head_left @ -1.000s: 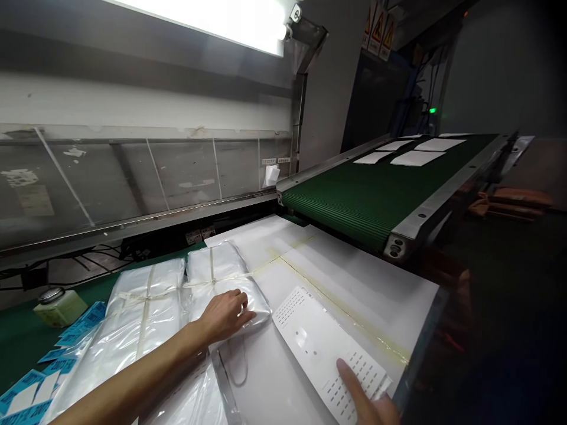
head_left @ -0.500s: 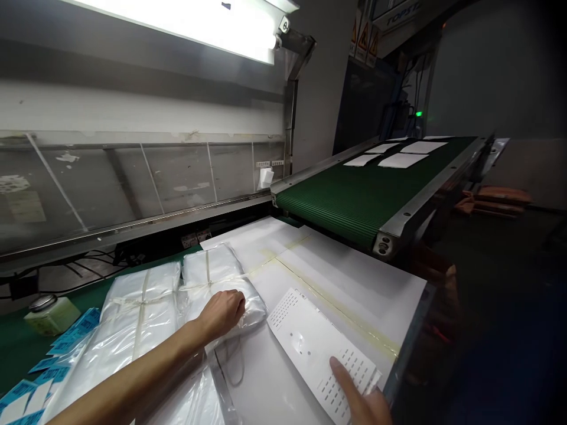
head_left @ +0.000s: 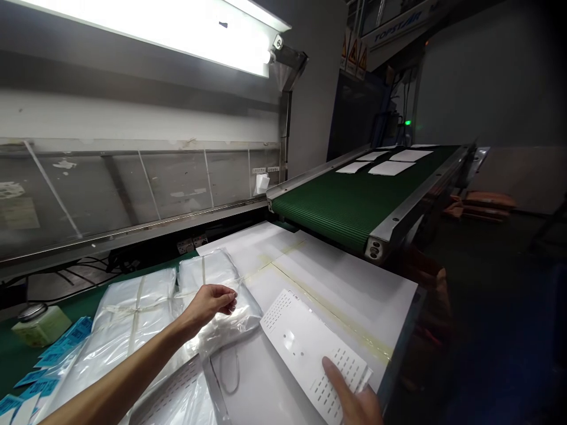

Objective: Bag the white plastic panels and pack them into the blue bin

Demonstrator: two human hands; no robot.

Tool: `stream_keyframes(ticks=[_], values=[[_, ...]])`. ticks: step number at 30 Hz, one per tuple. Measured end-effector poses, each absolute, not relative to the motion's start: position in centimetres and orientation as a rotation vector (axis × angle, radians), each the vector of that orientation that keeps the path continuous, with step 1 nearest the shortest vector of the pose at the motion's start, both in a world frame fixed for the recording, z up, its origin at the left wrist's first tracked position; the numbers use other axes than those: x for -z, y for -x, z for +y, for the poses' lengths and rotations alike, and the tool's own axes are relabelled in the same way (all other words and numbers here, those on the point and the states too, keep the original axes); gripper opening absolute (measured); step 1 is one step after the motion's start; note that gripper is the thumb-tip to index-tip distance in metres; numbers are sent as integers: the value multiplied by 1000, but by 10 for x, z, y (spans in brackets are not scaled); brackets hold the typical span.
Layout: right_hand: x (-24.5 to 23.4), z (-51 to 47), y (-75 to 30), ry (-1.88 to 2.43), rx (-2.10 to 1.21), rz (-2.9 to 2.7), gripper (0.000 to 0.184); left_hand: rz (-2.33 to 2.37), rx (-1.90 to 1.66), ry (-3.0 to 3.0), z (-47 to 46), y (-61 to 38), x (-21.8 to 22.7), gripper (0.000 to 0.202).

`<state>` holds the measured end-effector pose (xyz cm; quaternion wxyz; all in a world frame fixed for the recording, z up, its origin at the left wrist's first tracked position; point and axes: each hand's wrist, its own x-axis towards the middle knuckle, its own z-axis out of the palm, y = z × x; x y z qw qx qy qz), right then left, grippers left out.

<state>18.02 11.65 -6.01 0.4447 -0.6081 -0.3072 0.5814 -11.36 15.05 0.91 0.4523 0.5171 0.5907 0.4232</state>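
Observation:
My right hand [head_left: 354,389] grips a white plastic panel [head_left: 305,342] at its near end, thumb on top. The panel has slots at both ends and small round holes in the middle. It lies tilted over the white board. My left hand [head_left: 219,299] is closed in a pinch above a tied bundle of clear plastic bags [head_left: 208,265]; what the fingers hold, if anything, is hidden. A second tied bag bundle [head_left: 137,295] lies to its left. Below my left forearm, another slotted panel [head_left: 172,389] shows through clear plastic.
A green conveyor belt [head_left: 336,206] carries several white pieces beyond the taped white board [head_left: 349,277]. Blue printed labels [head_left: 66,342] and a metal-capped bottle [head_left: 42,324] lie at the left. A bright lamp [head_left: 177,29] hangs above. A loop of string [head_left: 230,378] lies nearby.
My left hand has gone from a fist to a looser pinch, staying over the bags. The slotted panel under plastic has come into sight. The view has shifted slightly.

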Motion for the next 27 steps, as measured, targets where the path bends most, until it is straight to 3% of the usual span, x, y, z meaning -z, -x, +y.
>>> stream_keyframes(ticks=[11,19,24,27], values=[[19,120,-113,1034,-1312,-1240,47,1096,-1023,-1155,132,41,-17,21],[49,123,-128,1230,-1159,-1101,41,1012,-1013,-1025,127,36,-9,21],[50,128,-141,1322,-1127,-985,45,901,-1073,-852,124,37,-15,4],[43,133,-153,1383,-1112,-925,48,1053,-1003,-1099,127,39,-17,15]])
